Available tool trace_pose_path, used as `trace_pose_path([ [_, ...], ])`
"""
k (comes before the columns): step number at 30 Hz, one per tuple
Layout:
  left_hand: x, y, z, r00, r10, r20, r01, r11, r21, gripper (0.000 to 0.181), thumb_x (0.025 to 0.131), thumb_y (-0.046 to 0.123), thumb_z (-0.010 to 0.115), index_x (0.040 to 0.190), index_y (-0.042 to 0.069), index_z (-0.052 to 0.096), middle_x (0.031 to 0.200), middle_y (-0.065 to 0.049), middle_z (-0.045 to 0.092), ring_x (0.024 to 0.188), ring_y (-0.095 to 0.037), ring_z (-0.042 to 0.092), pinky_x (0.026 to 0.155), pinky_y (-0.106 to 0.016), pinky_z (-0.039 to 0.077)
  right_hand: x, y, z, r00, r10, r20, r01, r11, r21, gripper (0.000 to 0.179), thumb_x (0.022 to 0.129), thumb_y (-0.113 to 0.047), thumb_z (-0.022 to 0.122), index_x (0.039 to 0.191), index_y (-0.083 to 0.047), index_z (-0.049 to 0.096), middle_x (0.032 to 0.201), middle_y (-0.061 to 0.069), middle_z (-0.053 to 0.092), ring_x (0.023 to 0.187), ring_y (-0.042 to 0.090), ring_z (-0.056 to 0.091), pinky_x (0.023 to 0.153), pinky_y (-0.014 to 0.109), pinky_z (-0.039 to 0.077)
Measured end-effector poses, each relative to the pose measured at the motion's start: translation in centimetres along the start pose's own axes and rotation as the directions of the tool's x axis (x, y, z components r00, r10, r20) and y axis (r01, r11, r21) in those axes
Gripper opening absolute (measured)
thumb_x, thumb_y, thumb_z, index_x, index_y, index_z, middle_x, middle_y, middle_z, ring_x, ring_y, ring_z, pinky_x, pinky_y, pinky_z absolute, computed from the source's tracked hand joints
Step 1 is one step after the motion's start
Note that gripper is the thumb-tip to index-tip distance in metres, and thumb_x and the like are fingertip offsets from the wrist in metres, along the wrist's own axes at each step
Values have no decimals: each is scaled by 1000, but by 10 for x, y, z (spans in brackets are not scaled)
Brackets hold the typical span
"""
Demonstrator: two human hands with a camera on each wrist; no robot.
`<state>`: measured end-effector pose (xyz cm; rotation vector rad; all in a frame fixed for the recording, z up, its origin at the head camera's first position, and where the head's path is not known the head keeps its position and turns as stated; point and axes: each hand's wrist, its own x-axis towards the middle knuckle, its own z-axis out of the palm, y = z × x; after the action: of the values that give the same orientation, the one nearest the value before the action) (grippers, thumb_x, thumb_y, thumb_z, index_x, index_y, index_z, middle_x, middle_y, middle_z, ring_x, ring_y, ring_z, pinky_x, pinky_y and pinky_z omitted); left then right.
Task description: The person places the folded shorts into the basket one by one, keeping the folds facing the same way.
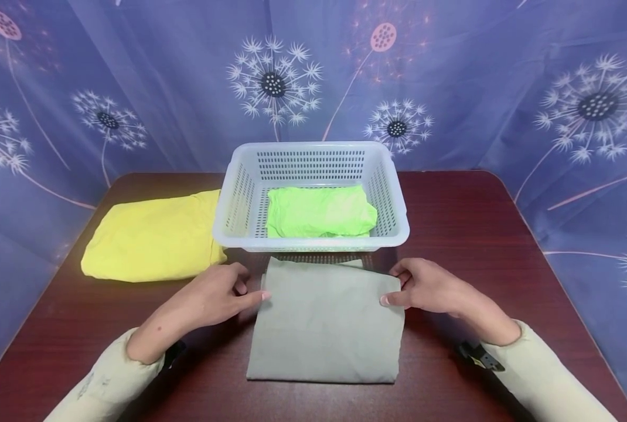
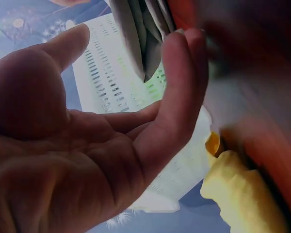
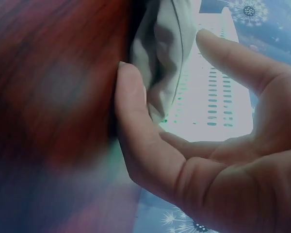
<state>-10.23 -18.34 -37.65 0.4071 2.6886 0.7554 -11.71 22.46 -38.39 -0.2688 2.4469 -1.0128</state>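
A folded grey-green cloth [image 1: 326, 328] lies on the table in front of a white basket, its top edge uneven. At its left edge is my left hand [image 1: 215, 296], the thumb tip just over the border. In the left wrist view, that thumb stands apart from the cloth's folds [image 2: 140, 34], with bent fingers [image 2: 182, 92] near the other side. My right hand [image 1: 432, 287] is at the upper right corner, thumb over the top. From the right wrist view, loosely bent fingers [image 3: 136, 102] lie along the hanging folds [image 3: 167, 53], well spread from the thumb.
The perforated white basket [image 1: 310, 243] stands at the back middle, holding a folded bright green cloth [image 1: 319, 211]. To its left, a folded yellow cloth [image 1: 150, 237] lies against it on the dark red table [image 1: 466, 223]. A blue dandelion-print curtain [image 1: 187, 70] hangs behind.
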Motion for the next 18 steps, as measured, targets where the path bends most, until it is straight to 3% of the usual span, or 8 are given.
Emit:
trace_pose_path([
  [5, 2, 2, 5, 1000, 17, 17, -16, 999, -41, 58, 90, 55, 82, 107, 2, 67, 77, 5, 66, 73, -9, 61, 68, -30, 52, 4, 2, 2, 1000, -11, 5, 11, 1000, 1, 57, 80, -28, 92, 119, 5, 66, 81, 5, 64, 72, 17, 58, 69, 32, 50],
  [9, 3, 3, 9, 999, 39, 23, -37, 997, -71, 64, 87, 51, 85, 116, -3, 66, 82, 6, 67, 77, -7, 62, 72, -30, 54, 7, 3, 5, 999, -38, -1, 38, 999, 9, 48, 82, -27, 90, 116, 2, 71, 84, 2, 68, 74, 17, 60, 69, 30, 51],
  [15, 4, 4, 16, 999, 42, 26, -40, 996, -78, 53, 84, 50, 89, 100, 5, 64, 79, 5, 64, 67, -7, 58, 63, -27, 51, 9, 0, 9, 997, -62, 40, 59, 996, 60, 40, 85, -26, 88, 113, -1, 75, 91, 2, 73, 81, 18, 65, 75, 32, 53],
  [18, 5, 5, 17, 999, 28, 26, -26, 996, -80, 56, 83, 50, 90, 103, 5, 63, 81, 3, 65, 68, -7, 59, 64, -27, 51, 10, -1, 9, 996, -71, 55, 67, 995, 72, 38, 85, -26, 88, 113, -3, 76, 94, 1, 74, 83, 18, 66, 79, 33, 54],
])
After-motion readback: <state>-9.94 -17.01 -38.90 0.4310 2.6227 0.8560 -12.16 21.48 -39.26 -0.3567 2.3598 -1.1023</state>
